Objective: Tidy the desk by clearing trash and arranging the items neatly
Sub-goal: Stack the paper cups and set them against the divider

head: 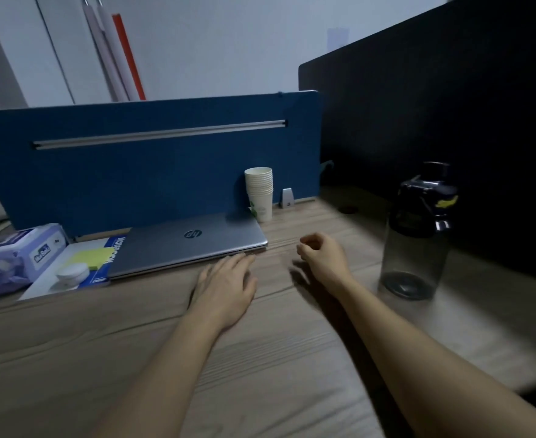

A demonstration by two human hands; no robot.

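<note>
The left hand [225, 287] lies flat, fingertips touching the closed laptop [187, 246]. The right hand [322, 256] hovers loosely curled, empty, between laptop and water bottle [416, 235].

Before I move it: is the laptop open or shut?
Shut: the laptop lies flat, lid down, logo facing up.
</note>
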